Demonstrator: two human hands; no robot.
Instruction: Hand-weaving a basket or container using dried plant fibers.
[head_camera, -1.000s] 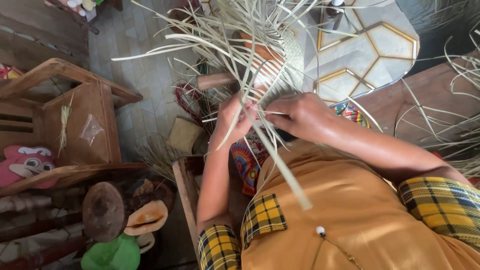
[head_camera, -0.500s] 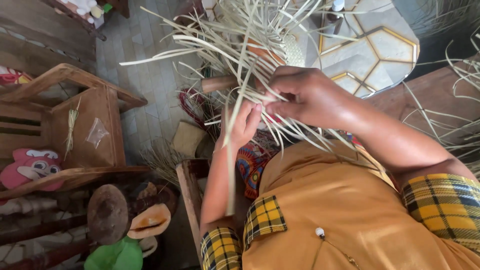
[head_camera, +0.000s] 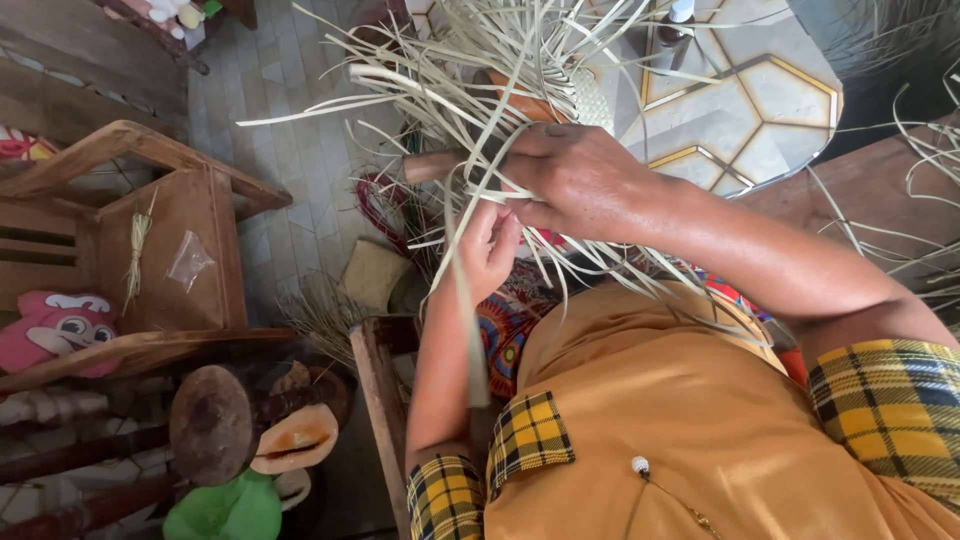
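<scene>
Your left hand (head_camera: 488, 250) pinches one strip (head_camera: 455, 250); right hand (head_camera: 580, 180) grips the weave (head_camera: 590, 95); strips seem light, springy; hold near the crossing.

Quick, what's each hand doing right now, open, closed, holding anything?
Left hand: closed, pinching pale straw strips.
Right hand: closed over the same strips.

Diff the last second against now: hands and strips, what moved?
The right hand shifted up over the woven piece, and the left hand rose beneath it, both gripping the pale strips. One long strip now hangs straight down instead of slanting. Wooden chair and tiled floor unchanged.
</scene>
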